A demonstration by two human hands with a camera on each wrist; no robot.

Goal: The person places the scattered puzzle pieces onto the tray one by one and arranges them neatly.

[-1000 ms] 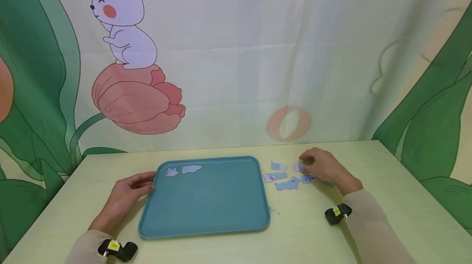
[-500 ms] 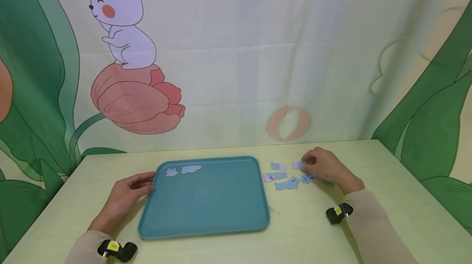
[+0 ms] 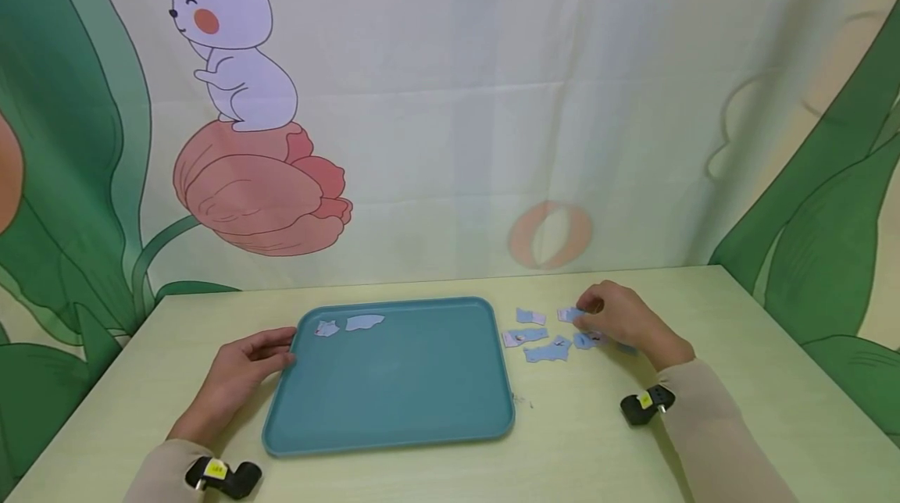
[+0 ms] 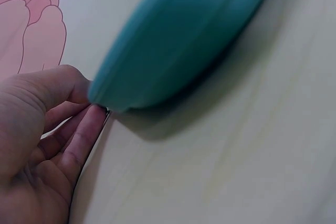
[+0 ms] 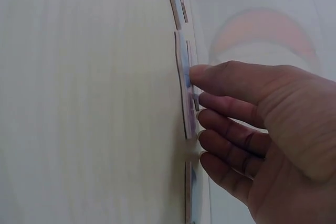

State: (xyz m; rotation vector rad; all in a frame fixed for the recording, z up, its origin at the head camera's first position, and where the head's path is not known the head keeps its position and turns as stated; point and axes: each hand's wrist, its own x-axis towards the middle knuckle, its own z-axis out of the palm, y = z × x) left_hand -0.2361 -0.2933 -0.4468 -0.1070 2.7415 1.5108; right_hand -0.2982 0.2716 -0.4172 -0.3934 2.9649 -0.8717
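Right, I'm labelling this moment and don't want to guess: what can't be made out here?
Whether the right hand pinches the nearest piece: head view, the hand covers part of it; right wrist view, pieces overlap edge-on.
Rightmost piece: head view, mostly hidden behind the hand and wrist.
Tray: left wrist view, cut off by the top edge.
Print on the tray's left piece: head view, too small.

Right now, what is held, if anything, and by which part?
Left hand touches the left rim of the teal rectangular tray; right hand is at a thin, irregular light-blue piece. Whether either grips cannot be told.
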